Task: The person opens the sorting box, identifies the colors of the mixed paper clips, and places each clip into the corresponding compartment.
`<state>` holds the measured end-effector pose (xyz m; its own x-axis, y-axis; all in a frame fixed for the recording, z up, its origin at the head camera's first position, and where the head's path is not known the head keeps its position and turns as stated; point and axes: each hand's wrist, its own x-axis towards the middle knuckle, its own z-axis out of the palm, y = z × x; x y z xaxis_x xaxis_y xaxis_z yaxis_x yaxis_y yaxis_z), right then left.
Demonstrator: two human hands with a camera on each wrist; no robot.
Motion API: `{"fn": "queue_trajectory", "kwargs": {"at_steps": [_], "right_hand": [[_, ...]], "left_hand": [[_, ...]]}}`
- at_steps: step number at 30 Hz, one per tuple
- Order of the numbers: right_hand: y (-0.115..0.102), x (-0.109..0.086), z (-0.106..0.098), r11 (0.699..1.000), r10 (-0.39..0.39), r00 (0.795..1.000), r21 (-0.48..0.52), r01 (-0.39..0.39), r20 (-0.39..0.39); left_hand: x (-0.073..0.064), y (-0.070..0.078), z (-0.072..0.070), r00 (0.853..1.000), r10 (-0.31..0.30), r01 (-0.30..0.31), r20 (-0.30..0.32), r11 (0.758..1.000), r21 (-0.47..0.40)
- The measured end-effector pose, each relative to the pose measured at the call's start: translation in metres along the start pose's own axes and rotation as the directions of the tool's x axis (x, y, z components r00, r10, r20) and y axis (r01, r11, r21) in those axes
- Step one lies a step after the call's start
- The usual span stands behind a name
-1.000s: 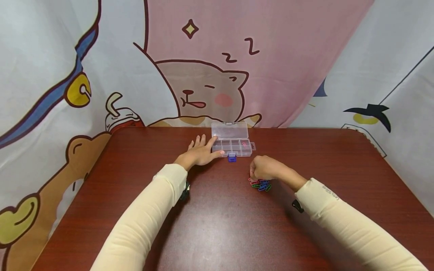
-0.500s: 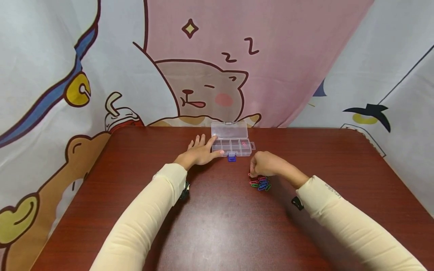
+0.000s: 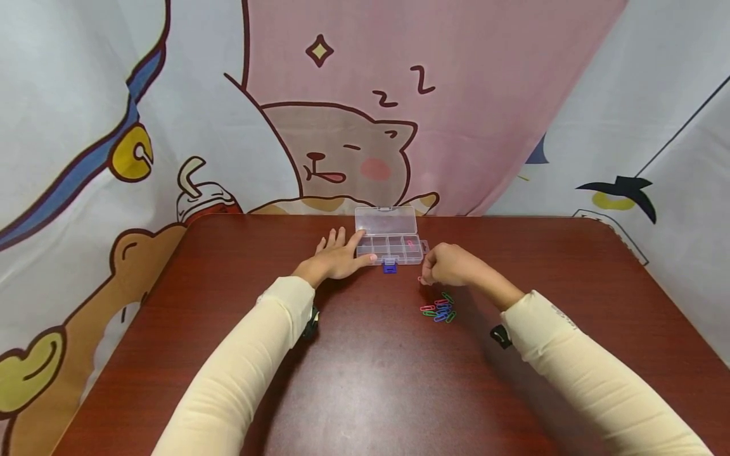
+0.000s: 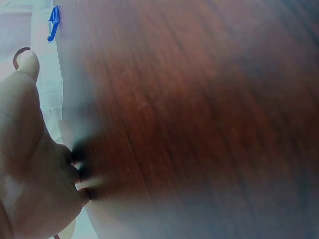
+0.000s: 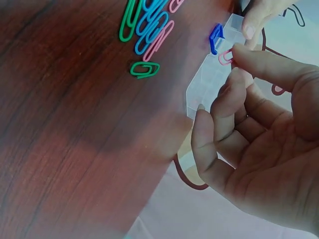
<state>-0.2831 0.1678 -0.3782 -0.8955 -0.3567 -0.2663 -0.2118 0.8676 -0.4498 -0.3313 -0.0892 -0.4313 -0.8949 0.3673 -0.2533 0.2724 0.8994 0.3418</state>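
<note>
A pink paper clip (image 5: 226, 57) is pinched between the thumb and index finger of my right hand (image 3: 450, 265), in front of the box's right end. My left hand (image 3: 338, 256) rests with spread, straight fingers against the left end of a clear plastic compartment box (image 3: 393, 253). The box's lid stands raised at the back, and its blue latch (image 3: 390, 268) hangs at the front. One pink paper clip (image 3: 410, 243) lies in a back right compartment. On the table below my right hand is a small pile of blue, green and pink paper clips (image 5: 149, 30).
The brown wooden table (image 3: 365, 380) reaches back to a hanging cloth (image 3: 490, 95) printed with cartoon animals. The box stands near the table's far edge, its lid close to the cloth.
My right hand has risen from the pile and moved away from me toward the box, carrying a pink paper clip. The left hand has stayed in place.
</note>
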Motion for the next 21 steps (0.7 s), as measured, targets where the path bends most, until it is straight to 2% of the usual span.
{"fn": "queue_trajectory", "kwargs": {"at_steps": [21], "right_hand": [[0.012,0.014,-0.002,0.985,0.051,0.990,0.169,-0.028,-0.131]], "left_hand": [[0.000,0.001,-0.001,1.000,-0.008,0.008,0.003,1.000,0.001]]}}
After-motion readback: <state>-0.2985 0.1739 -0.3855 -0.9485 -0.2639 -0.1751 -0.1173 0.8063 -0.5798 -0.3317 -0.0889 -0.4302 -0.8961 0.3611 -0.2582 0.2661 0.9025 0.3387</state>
